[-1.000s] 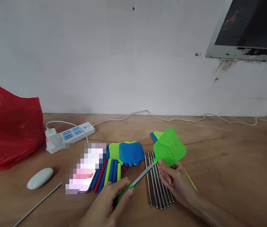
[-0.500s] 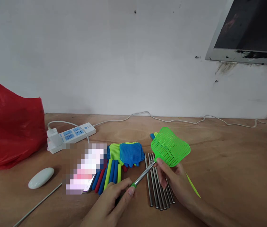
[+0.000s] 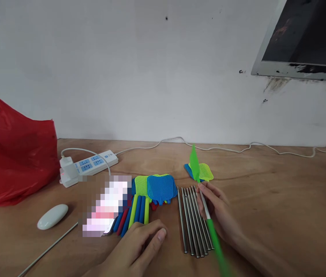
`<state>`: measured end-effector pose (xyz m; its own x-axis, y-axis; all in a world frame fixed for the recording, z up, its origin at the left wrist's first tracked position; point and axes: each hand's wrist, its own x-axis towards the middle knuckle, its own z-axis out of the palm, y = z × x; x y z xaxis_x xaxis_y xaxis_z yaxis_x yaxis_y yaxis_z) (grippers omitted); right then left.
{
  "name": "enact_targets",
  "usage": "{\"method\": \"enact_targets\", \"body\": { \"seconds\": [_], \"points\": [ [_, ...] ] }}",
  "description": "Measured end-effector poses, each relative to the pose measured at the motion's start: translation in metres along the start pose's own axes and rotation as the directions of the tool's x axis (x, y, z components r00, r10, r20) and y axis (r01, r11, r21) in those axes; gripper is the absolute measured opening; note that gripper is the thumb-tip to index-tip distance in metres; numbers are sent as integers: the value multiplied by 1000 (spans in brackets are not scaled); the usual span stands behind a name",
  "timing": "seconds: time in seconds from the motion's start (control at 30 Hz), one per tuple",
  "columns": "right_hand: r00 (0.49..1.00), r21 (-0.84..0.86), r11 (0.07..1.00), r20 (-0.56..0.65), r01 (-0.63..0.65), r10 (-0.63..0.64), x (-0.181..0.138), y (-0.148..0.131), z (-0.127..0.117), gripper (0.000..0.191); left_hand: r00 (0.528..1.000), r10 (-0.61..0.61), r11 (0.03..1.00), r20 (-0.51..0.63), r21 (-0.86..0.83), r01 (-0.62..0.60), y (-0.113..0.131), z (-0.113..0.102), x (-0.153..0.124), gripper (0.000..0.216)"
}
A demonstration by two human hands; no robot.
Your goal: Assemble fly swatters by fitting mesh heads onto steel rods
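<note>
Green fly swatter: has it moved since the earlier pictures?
Yes: the green fly swatter has swung rightward; its handle is now at the right of the steel rods, not the left.

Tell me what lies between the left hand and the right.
In the head view, metal rods lie between the left hand and the right hand, nearer the right; wooden tabletop shows between rods and left hand.

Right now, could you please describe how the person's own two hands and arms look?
The ungloved left hand and the ungloved right hand show no ring, cable or painted marking, though neither shows whole. No sleeve, watch or bracelet shows on the bare right forearm or on the visible part of the bare left wrist.
</note>
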<state>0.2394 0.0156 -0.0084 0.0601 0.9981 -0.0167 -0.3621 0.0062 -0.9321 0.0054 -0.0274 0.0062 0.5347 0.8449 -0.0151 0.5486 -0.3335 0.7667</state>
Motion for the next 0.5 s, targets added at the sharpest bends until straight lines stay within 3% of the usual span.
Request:
{"method": "enact_targets", "body": {
  "seconds": [0.1, 0.17, 0.23, 0.27, 0.3, 0.33, 0.5],
  "points": [
    [998, -202, 978, -9, 52, -55, 12, -2, -10, 43, 998, 53, 996, -23, 70, -52, -1, 0, 1, 46],
    [986, -451, 880, -6, 148, -169, 20, -5, -19, 42, 994, 107, 989, -33, 110, -103, -2, -1, 3, 44],
    [964, -729, 646, 70, 225, -258, 28, -9, -30, 36, 986, 161, 980, -37, 128, -155, -3, -1, 5, 43],
    [947, -877, 422, 100, 228, -304, 32, -12, -36, 32, 983, 179, 976, -39, 134, -173, -3, -2, 5, 42],
    [937, -975, 134, 126, 178, -327, 36, -14, -41, 30, 981, 190, 973, -41, 140, -182, -2, -2, 6, 41],
    [937, -989, 34, 122, 141, -329, 39, -16, -47, 25, 980, 194, 971, -41, 149, -186, -2, -3, 6, 40],
    [943, -973, -229, 45, -34, -330, 48, -21, -63, 23, 978, 209, 964, -8, 167, -205, 1, -3, 7, 37]
  ]
}}
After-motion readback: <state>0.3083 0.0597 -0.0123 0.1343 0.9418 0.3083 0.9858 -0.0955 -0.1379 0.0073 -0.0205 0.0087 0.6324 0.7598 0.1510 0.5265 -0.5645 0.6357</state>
